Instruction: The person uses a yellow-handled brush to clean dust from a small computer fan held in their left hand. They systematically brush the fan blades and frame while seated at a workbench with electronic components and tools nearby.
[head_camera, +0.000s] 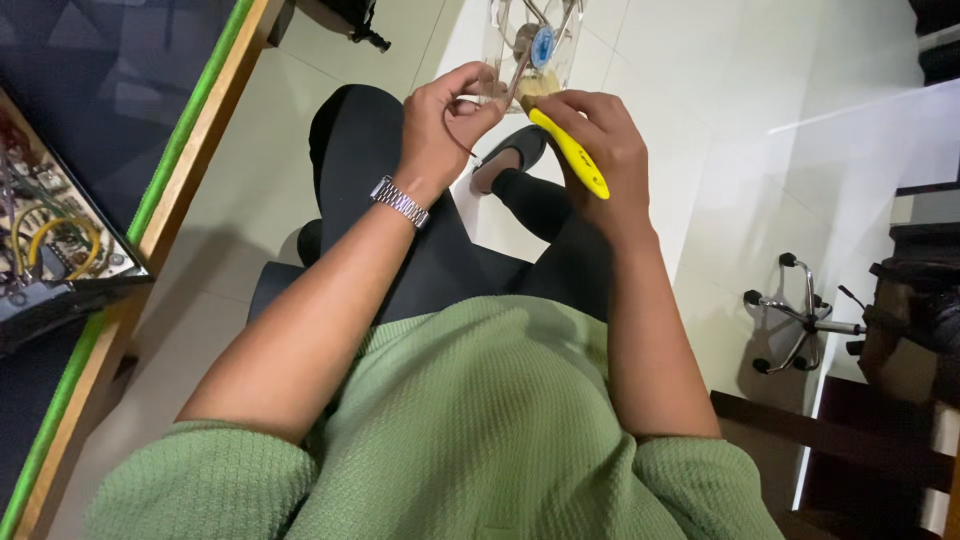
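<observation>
**Midway: hand tool applied to a clear cooling fan held over the lap**

Head view. Seen from above, a seated person in a green knit sweater (470, 440) and black trousers (400, 180) holds a small clear-framed fan (530, 45) out in front of the knees, above a pale tiled floor (700, 120). The left hand (440, 125), with a metal watch (400, 202) at the wrist, has its fingers curled and pinched on the near edge of the fan's frame; a thin dark wire (455, 135) loops across the palm. The right hand (600, 150) is closed around a yellow-handled tool (572, 155), whose tip meets the fan near the hub. The tip itself is too small to make out. Judged from this, the work is under way: the fan is steadied and the tool engaged, yet nothing appears detached. The fan looks transparent, with a round blue hub label and thin struts. At the left edge, a wooden bench with a green rim (190, 130) carries an open case of electronic parts (55, 245); a chair base (805, 325) stands at right.
</observation>
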